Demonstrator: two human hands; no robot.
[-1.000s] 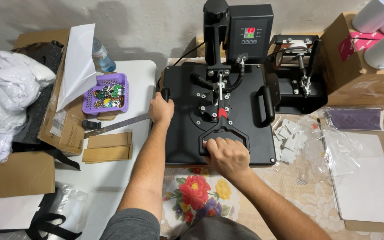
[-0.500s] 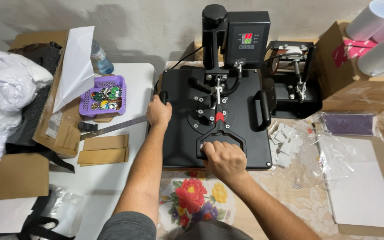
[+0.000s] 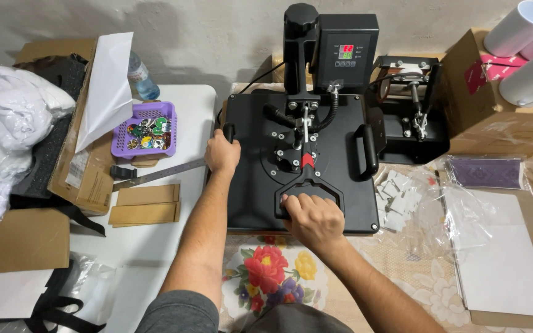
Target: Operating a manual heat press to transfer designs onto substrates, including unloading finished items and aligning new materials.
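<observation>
- A black heat press point(image 3: 303, 166) sits flat on the table point(image 3: 155, 246), straight ahead of both hands.
- The right hand point(image 3: 313, 219) is clamped around the press's front lever handle point(image 3: 308, 191), placed for leverage.
- The left hand point(image 3: 221, 153) grips the side handle point(image 3: 229, 131), apparently steadying the machine.
- A purple basket point(image 3: 144, 129) of small badges lies just left of the left hand.
</observation>
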